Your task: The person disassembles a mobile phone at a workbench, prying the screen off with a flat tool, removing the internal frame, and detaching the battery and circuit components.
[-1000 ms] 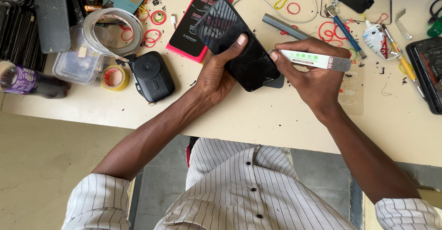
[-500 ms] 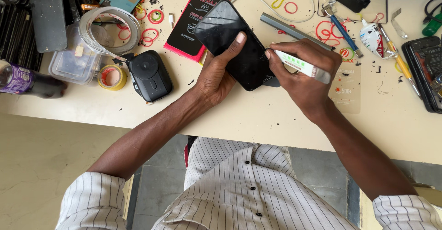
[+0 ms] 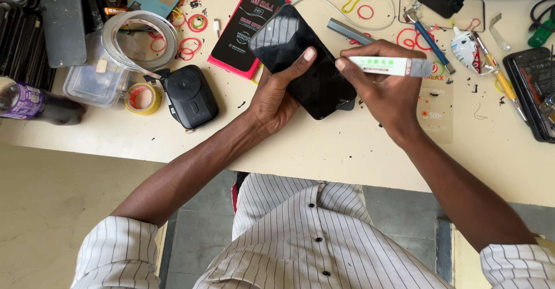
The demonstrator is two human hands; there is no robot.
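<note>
One phone [image 3: 300, 63], one tube [image 3: 393, 66], perhaps two tape rolls [image 3: 141, 98].

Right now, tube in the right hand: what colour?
White tube with green print and a grey end; head view.

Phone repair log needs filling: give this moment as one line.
left hand: holds black phone | right hand: holds white tube at phone edge | workbench

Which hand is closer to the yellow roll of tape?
Left. The left hand holds the black phone, closer to the yellow tape roll; the right hand sits farther away, holding a white tube.
</note>
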